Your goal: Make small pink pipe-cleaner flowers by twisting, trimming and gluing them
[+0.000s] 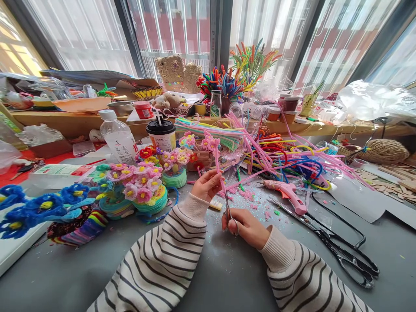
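My left hand [208, 185] is closed around the stem of a pink pipe-cleaner flower [211, 142], whose fuzzy petals stand above my fingers. In my right hand [245, 226] is a small pair of scissors [226, 203], with fingers wrapped round the handles. Its blades point up beside the lower end of the pink stem, just under my left hand. Whether they touch the stem I cannot tell. Pink fuzz clippings [248, 195] and glitter lie on the table past the scissors.
Pots of pipe-cleaner flowers [147, 197] stand at left, near a plastic bottle [118, 136] and a lidded cup [160, 134]. To the right lie a pink glue gun [289, 195] and large black scissors [338, 247]. Loose pipe cleaners [279, 156] are heaped behind; twine [386, 150] sits far right.
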Action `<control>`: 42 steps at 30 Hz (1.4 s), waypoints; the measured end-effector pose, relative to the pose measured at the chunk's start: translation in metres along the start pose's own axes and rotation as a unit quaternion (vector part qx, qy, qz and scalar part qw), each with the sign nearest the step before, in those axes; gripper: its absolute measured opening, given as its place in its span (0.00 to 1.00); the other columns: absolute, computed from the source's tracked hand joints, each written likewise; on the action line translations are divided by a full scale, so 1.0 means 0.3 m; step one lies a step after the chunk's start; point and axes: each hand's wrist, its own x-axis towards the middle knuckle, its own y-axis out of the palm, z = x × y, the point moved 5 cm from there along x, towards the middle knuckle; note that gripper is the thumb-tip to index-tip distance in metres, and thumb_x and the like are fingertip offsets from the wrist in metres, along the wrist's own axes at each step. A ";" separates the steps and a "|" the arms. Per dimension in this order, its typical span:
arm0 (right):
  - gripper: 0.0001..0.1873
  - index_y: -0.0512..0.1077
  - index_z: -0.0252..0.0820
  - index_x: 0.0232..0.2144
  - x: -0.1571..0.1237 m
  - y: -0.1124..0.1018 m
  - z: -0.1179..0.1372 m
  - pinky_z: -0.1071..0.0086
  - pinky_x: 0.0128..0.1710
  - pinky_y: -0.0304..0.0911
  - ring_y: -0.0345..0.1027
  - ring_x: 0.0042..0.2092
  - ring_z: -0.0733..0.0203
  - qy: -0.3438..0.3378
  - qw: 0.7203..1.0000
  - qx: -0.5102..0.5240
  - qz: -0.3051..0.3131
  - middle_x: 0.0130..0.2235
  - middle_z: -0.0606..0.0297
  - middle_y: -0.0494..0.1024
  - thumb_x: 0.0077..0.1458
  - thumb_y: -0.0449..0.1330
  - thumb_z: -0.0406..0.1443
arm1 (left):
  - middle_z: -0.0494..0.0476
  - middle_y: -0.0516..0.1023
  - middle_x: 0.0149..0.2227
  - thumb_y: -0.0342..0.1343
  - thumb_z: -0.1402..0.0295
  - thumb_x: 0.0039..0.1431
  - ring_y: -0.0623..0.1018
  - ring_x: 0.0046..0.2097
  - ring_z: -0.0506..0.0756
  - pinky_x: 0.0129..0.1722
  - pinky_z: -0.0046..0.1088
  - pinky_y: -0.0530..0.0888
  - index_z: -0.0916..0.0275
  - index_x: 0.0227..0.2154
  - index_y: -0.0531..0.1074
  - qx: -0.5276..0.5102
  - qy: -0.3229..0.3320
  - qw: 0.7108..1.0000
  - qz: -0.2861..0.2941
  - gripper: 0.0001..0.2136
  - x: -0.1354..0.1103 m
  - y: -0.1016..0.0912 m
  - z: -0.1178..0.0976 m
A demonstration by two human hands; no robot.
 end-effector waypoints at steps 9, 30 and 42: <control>0.30 0.63 0.37 0.22 0.002 0.000 -0.004 0.75 0.23 0.51 0.53 0.22 0.69 -0.007 1.000 0.021 -0.004 0.19 0.70 0.59 0.46 0.37 0.56 | 0.47 0.72 0.20 0.60 0.71 0.35 0.71 0.23 0.43 0.22 0.15 0.67 0.63 0.24 0.71 0.003 -0.009 1.000 0.021 0.08 0.005 -0.007 0.012; 0.22 0.59 0.38 0.13 0.004 -0.029 -0.018 0.76 0.19 0.46 0.49 0.18 0.71 0.029 0.995 -0.041 -0.087 0.14 0.70 0.59 0.47 0.46 0.48 | 0.50 0.74 0.19 0.63 0.71 0.29 0.62 0.14 0.40 0.11 0.13 0.58 0.64 0.21 0.72 -0.030 0.025 0.999 0.020 0.10 0.016 -0.011 0.001; 0.20 0.59 0.39 0.10 0.004 -0.044 -0.030 0.77 0.19 0.46 0.49 0.17 0.72 0.026 0.988 -0.069 -0.134 0.13 0.72 0.58 0.48 0.49 0.43 | 0.50 0.72 0.16 0.64 0.73 0.26 0.61 0.12 0.40 0.09 0.12 0.56 0.64 0.20 0.72 -0.068 0.035 0.997 0.003 0.11 0.022 -0.019 -0.005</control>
